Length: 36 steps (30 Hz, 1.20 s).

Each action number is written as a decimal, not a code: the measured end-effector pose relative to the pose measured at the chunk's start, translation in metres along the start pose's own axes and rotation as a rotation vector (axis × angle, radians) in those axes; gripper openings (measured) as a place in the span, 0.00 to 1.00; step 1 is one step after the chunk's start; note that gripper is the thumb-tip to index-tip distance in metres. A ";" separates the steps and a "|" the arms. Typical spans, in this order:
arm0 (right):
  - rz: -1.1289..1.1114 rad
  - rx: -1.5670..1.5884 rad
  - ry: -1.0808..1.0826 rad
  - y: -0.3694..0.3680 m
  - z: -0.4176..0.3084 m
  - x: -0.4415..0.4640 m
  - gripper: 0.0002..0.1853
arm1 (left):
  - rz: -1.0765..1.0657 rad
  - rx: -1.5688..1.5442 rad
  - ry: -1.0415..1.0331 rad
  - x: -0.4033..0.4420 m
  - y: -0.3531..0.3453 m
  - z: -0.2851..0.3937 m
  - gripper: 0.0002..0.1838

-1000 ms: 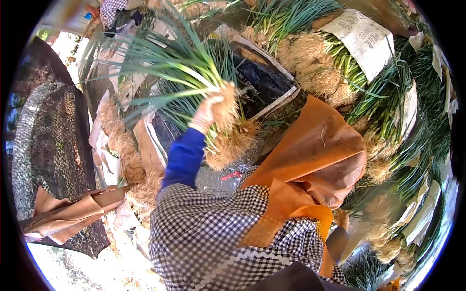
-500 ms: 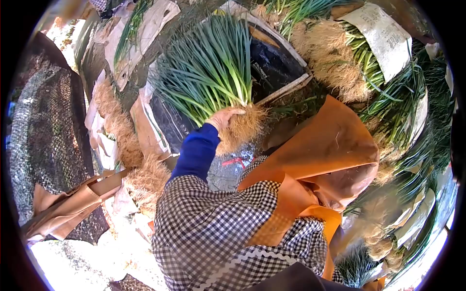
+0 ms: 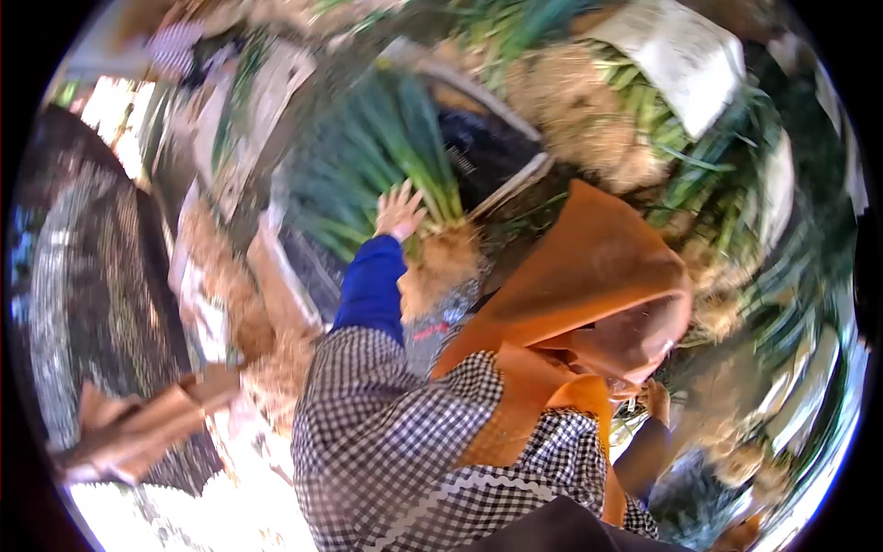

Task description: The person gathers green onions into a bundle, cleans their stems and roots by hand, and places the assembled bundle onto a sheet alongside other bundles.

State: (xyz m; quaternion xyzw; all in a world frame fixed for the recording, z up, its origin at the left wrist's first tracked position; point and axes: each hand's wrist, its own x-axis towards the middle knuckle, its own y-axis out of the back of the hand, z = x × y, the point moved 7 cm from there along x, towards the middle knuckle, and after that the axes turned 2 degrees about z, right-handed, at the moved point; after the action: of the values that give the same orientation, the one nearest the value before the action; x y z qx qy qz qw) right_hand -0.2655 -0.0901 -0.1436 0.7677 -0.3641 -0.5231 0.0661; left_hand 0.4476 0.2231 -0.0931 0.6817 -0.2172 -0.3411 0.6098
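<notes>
My left hand (image 3: 400, 212) lies on a bunch of green onions (image 3: 368, 152), its fingers spread over the stalks just above the roots. Long green leaves fan out toward the upper left. The bushy tan roots (image 3: 446, 262) face me. Beneath the bunch is a black crate (image 3: 483, 152) with a pale rim. Beyond the orange apron (image 3: 579, 267), my right hand (image 3: 656, 400) shows small and blurred at the lower right. Its fingers are mostly hidden, and I cannot make out whether it holds anything.
More rooted green onions (image 3: 589, 115) lie at the upper right under a pale sack (image 3: 676, 60). Further bunches line the right side. Tan root clumps (image 3: 221, 262) sit on the left, beside brown cardboard (image 3: 156, 419) and a dark mesh cover (image 3: 97, 276).
My left hand has moved from the roots up onto the stalks, and its fingers have spread. My right hand has come into sight at the lower right. The view has shifted and blurred.
</notes>
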 end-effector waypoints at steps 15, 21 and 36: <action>0.986 0.231 0.102 0.193 -0.147 0.090 0.18 | 0.136 -0.577 -0.226 0.033 0.167 0.186 0.17; 0.834 0.212 0.445 0.200 -0.169 0.045 0.12 | -0.155 -1.296 -0.681 -0.043 0.258 0.470 0.14; 0.747 0.376 0.505 0.050 -0.147 -0.095 0.18 | -0.918 -1.560 -0.156 -0.112 0.004 0.595 0.06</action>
State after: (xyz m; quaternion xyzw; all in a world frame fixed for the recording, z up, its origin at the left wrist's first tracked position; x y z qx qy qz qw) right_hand -0.1829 -0.1072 0.0175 0.6862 -0.6754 -0.1865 0.1955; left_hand -0.0613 -0.1047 -0.0813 0.0699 0.3278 -0.6458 0.6860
